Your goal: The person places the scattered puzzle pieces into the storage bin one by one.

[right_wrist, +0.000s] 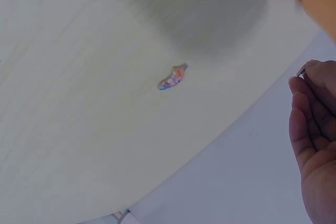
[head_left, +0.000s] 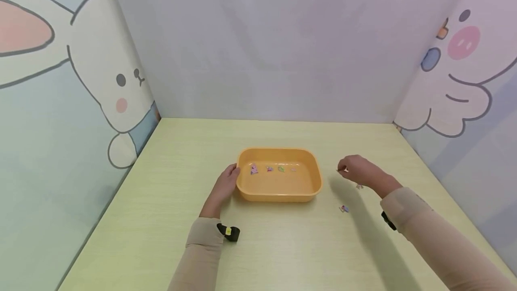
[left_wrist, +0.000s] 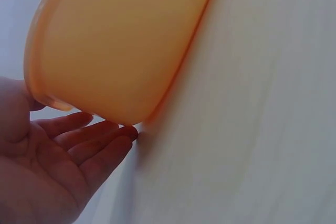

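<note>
A shallow orange plastic tray [head_left: 278, 192] stands mid-table, with several small colourful pieces [head_left: 253, 169] in a row inside. My left hand [head_left: 225, 185] holds its left end; in the left wrist view the fingers [left_wrist: 105, 153] lie against the outer wall and the thumb is mostly hidden by the rim. Right of the tray, above the table, my right hand [head_left: 359, 169] pinches a small thin piece [right_wrist: 301, 71] between thumb and forefinger, mostly covered by the fingertips. Beneath that hand, a shiny multicoloured piece [right_wrist: 173, 77] lies on the tabletop.
Another small colourful piece [head_left: 343, 209] lies on the pale wood-grain table [head_left: 278, 246], in front of the tray's right end. A plain grey-white wall [head_left: 262, 57] closes off the back. Cartoon-printed panels [head_left: 117, 57] flank both sides.
</note>
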`<state>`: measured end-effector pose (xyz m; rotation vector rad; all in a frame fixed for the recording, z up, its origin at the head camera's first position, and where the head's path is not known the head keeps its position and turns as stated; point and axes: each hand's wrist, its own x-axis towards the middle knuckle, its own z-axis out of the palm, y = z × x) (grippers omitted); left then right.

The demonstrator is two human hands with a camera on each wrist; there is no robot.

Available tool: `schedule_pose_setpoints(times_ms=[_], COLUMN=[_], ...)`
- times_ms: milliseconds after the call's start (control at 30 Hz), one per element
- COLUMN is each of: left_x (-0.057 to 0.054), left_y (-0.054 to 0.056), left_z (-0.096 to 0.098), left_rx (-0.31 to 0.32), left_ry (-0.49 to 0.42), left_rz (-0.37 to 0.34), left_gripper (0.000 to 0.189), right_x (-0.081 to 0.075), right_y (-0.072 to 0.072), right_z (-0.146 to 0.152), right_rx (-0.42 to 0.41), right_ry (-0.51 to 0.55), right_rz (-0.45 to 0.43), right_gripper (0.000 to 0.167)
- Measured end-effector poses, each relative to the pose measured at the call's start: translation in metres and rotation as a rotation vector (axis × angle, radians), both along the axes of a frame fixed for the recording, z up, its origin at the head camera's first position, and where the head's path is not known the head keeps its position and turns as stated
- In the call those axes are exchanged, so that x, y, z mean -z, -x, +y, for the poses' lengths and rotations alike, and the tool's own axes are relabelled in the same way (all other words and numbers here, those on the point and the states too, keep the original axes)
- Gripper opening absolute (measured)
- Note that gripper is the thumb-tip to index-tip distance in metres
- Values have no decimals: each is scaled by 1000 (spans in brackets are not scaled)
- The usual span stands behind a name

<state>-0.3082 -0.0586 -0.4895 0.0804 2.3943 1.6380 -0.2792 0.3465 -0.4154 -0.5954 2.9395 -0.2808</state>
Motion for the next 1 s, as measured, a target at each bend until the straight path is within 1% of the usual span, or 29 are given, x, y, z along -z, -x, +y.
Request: schedule_pose_setpoints(times_ms=[167, 367, 533, 733, 1000], left_x=[1, 0, -1, -2, 0], left_y=[0, 1, 0, -1, -1], left_z=[0, 0, 1, 1, 2], left_rx=[1, -9, -8, -7, -17], left_ry=[4, 15, 18, 20, -2], left_rz=[11, 12, 20, 28, 8], left_gripper=[54, 52, 53, 53, 52], right_x=[-8, -16, -27, -37, -41], right_y=[3, 9, 14, 20, 27], right_z=[-7, -18, -30, -51, -89], right_rx=[-4, -48, -59, -82, -127], right_ry=[2, -9, -23, -23, -16], right_rz=[-15, 29, 34, 36, -2], right_gripper=[10, 6, 6, 7, 8])
